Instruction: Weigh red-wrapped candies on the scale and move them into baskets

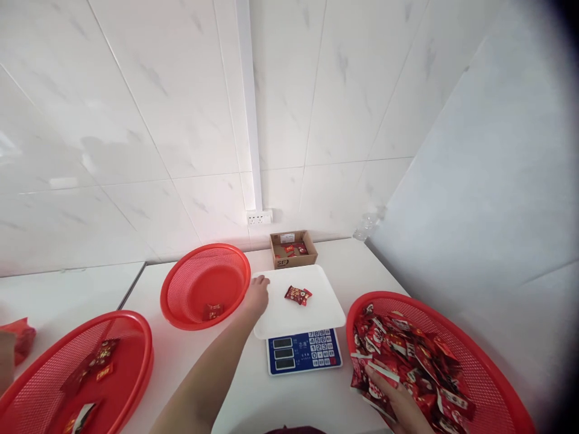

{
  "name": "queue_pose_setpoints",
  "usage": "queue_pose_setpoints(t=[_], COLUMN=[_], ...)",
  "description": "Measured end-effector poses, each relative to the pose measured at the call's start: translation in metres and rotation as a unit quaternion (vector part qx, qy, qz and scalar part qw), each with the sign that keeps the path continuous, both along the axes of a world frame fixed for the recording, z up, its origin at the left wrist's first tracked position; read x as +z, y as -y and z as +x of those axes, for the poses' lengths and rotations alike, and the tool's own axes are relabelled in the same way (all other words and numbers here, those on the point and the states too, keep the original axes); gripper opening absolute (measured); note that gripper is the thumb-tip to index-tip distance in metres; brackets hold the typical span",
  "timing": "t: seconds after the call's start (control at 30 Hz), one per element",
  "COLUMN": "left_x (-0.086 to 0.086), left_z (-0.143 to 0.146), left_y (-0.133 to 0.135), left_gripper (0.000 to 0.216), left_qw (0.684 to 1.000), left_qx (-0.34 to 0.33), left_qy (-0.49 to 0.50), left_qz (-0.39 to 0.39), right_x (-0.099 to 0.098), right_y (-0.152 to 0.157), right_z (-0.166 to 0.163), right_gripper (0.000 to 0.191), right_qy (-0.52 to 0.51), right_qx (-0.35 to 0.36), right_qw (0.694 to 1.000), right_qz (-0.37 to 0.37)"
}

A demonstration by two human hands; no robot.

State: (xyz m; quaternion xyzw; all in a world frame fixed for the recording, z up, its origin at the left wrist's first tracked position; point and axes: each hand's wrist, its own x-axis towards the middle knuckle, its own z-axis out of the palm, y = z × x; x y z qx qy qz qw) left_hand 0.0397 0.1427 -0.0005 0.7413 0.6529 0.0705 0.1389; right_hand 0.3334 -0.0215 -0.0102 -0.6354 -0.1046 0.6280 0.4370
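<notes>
Red packets (373,386) sit in the right grip (395,401) at the near right, its thumb laid across them and its fingers mostly hidden underneath, so it is clamped on that small bunch. These packets are over the near left rim of a full red basket (502,380), with a heap of similar packets (420,355) lying just to the right of the grip and beyond it. A strip of dark red cloth (294,430) shows at the near edge.

Left of the full basket, on the white desk (244,392), stands a scale (303,355) with a blue keypad panel on its near side. On its white pan (280,313) lie a couple of loose red packets (296,295), well apart from the right grip. The left grip (257,294) is at the left edge of the pan, fingers reaching onto it, with those packets off to its right; whether it clasps the edge I cannot tell.

Farther left, a red basket (174,295) holds a packet (213,311), and a nearer basket (143,374) holds several. Beyond the pan, a cardboard box (295,261) contains more packets (295,248).
</notes>
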Motion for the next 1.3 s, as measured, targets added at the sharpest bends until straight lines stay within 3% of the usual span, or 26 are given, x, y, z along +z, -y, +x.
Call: queue_pose_setpoints(t=[0.17, 0.23, 0.3, 0.47, 0.53, 0.67, 0.8, 0.97, 1.2, 1.3], left_x=[0.017, 0.018, 0.015, -0.003, -0.009, -0.016, -0.017, -0.009, 0.024, 0.029], left_z=[-0.046, -0.049, -0.039, 0.031, 0.059, 0.09, 0.09, 0.06, -0.052, -0.082], left_y=[0.005, 0.005, 0.005, 0.006, 0.006, 0.003, 0.001, 0.006, 0.015, 0.028], left_gripper=[0.042, 0.042, 0.043, 0.052, 0.058, 0.041, 0.034, 0.04, 0.039, 0.04], left_qw=[0.985, 0.981, 0.987, 0.997, 0.991, 0.982, 0.981, 0.992, 0.994, 0.981], left_qx=[0.165, 0.187, 0.154, -0.076, -0.132, -0.184, -0.187, -0.121, 0.096, 0.175], left_qy=[-0.03, -0.038, -0.036, 0.0, 0.006, -0.008, -0.031, -0.021, 0.013, 0.042], left_qz=[0.044, 0.042, 0.034, -0.013, -0.026, -0.034, -0.037, -0.01, 0.057, 0.067], right_x=[0.003, 0.001, -0.001, -0.004, -0.005, -0.007, -0.009, -0.011, -0.01, -0.004], right_y=[-0.001, -0.001, -0.001, 0.0, 0.0, 0.0, 0.0, 0.0, 0.001, 0.001], right_z=[-0.001, -0.003, -0.003, -0.003, -0.003, -0.002, -0.003, 0.0, 0.007, 0.006], right_gripper=[0.069, 0.071, 0.07, 0.067, 0.065, 0.061, 0.061, 0.066, 0.069, 0.07], right_qy=[0.002, 0.005, 0.004, 0.005, 0.017, 0.029, 0.024, 0.02, -0.002, 0.001], right_qx=[-0.003, -0.016, -0.019, -0.01, -0.004, -0.002, -0.008, -0.014, 0.024, 0.029], right_qw=[1.0, 1.0, 1.0, 1.0, 1.0, 0.999, 0.999, 1.0, 1.0, 0.999], right_qz=[0.009, 0.009, 0.014, 0.02, 0.017, 0.03, 0.031, 0.015, 0.0, 0.014])
